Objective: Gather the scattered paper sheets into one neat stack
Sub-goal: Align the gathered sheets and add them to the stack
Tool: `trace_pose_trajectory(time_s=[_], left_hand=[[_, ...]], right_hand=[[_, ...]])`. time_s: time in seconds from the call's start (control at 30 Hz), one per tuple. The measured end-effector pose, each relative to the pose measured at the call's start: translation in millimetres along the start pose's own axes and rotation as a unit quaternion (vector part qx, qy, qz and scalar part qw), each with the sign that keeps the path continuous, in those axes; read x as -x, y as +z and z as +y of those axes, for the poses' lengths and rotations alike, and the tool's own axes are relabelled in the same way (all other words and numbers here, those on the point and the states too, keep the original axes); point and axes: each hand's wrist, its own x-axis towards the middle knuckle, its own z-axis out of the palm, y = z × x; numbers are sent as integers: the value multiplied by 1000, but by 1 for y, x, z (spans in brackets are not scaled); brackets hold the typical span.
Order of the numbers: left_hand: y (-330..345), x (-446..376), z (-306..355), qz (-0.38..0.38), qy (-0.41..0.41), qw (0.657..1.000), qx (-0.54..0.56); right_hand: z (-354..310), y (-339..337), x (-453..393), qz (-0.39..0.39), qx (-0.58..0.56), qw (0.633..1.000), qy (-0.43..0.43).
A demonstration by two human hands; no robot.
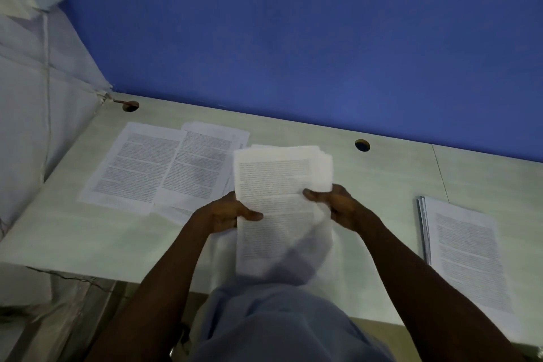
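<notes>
head view: pale desk [382, 185] against blue wall [293, 38]; both hands' fingers [313, 194] clamp a paper bundle [279, 185].

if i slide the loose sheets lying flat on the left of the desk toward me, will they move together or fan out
The loose sheets already overlap unevenly on the desk, so they would likely fan out further rather than travel as one. They look thin and light, so an edge may buckle under a push. The bundle in the left hand and right hand already sags, suggesting floppy paper.

left hand [227, 214] + right hand [338, 206]: grip bundle [282, 200] by its sides above desk [88, 232] | loose sheets [164, 164]: flat, left | stack [467, 256]: right
</notes>
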Motion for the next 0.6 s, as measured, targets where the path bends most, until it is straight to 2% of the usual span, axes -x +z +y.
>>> trace_pose_trajectory(time_s=[0.03, 0.1, 0.17, 0.23, 0.3, 0.37, 0.47, 0.53, 0.6], left_hand=[[1, -4, 6, -19, -6, 1000, -15], [7, -15, 13, -1, 12, 1000, 8], [11, -26, 12, 78, 37, 992, 96], [7, -34, 4, 146, 52, 969, 193], [4, -41, -3, 163, 74, 941, 286], [6, -44, -5, 140, 87, 930, 328], [14, -40, -12, 125, 61, 965, 223], [15, -38, -20, 87, 38, 980, 175], [17, -40, -21, 70, 24, 988, 136]], right_hand=[[-6, 2, -3, 2, -1, 1000, -16], [-13, 8, -7, -9, 22, 999, -34], [-11, 6, -9, -6, -1, 999, -35], [-5, 2, -3, 10, -30, 999, -6], [5, 3, 3, -1, 79, 997, 28], [16, 4, 4, 5, 150, 988, 48], [24, 0, -2, 55, 119, 991, 31], [29, -4, -2, 91, 84, 992, 27], [34, -5, 1, 84, 96, 992, 23]])
